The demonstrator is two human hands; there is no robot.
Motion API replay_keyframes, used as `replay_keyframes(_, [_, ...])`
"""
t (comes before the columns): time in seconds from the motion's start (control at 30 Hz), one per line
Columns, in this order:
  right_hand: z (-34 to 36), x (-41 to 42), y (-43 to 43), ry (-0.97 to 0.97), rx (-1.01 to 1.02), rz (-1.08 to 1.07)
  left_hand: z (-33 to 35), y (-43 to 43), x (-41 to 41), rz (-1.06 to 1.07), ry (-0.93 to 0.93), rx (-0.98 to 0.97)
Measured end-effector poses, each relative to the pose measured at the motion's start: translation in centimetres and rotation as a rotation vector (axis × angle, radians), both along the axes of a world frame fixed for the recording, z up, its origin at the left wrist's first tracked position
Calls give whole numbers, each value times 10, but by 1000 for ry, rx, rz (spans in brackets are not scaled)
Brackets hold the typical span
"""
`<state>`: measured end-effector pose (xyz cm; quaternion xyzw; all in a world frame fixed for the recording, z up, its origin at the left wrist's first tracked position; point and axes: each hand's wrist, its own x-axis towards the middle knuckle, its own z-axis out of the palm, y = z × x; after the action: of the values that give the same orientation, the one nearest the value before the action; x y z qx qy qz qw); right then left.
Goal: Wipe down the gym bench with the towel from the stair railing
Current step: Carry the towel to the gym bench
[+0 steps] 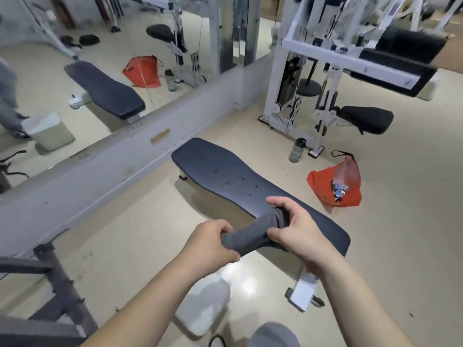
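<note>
A flat gym bench [225, 171] with a dark blue pad lies on the floor, running from the wall toward me. Small wet drops dot its middle. A rolled dark grey towel [246, 236] hangs in the air above the bench's near end. My left hand [209, 246] grips the towel's near end. My right hand [293, 229] grips its far end, fingers curled over the top. The bench's near end is partly hidden behind my hands.
A red bag [335, 186] and a water bottle [297, 150] sit on the floor right of the bench. A white cable machine [300, 91] stands behind them. A wall mirror [100, 71] runs along the left. A dark metal frame [57, 284] is near left.
</note>
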<state>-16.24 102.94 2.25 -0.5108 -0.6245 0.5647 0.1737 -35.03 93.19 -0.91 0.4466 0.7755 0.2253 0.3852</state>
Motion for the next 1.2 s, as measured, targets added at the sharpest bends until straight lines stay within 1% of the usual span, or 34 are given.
replay_keyframes(0.07, [-9, -14, 34, -98, 75, 114, -1, 38, -17, -97, 161, 1])
replay_keyframes(0.13, [-22, -31, 70, -226, 135, 221, -3, 77, -35, -140, 230, 5])
replay_keyframes(0.2, [-36, -49, 110, -328, 167, 292, -6, 116, -57, -143, 262, 18])
replay_keyframes(0.23, [-45, -59, 132, -362, 179, 305, -8, 135, -69, -125, 237, 34])
replay_keyframes(0.27, [-53, -70, 154, -381, 189, 301, -10, 154, -80, -78, 145, 46])
replay_keyframes(0.3, [-61, -80, 177, -383, 195, 290, -10, 172, -89, -6, -4, 50])
replay_keyframes(0.37, [-80, -98, 225, -313, 173, 258, -13, 206, -104, 134, -316, 42])
replay_keyframes(0.43, [-92, -114, 272, -187, 90, 249, -20, 240, -119, 258, -467, 49])
replay_keyframes(0.53, [-96, -136, 330, 7, -159, 179, -24, 287, -134, 374, -569, 105])
replay_keyframes(0.63, [-93, -155, 380, 262, -509, 106, -17, 334, -148, 460, -670, 152])
replay_keyframes(0.67, [-92, -159, 393, 325, -597, 77, -15, 348, -152, 484, -710, 164])
replay_keyframes(0.77, [-94, -172, 420, 434, -778, 11, -12, 382, -165, 575, -827, 188])
replay_keyframes(0.87, [-101, -186, 431, 530, -991, -6, -15, 409, -180, 650, -959, 140])
replay_keyframes(0.93, [-105, -198, 429, 535, -1066, 9, -21, 421, -192, 656, -1007, 105])
replay_keyframes(1.03, [-115, -224, 424, 473, -1105, -7, -36, 432, -221, 638, -1025, 50])
replay_keyframes(1.1, [-121, -249, 423, 431, -1103, -39, -49, 437, -252, 620, -962, -23])
replay_keyframes(1.2, [-128, -304, 421, 340, -990, -145, -81, 440, -311, 565, -793, -170])
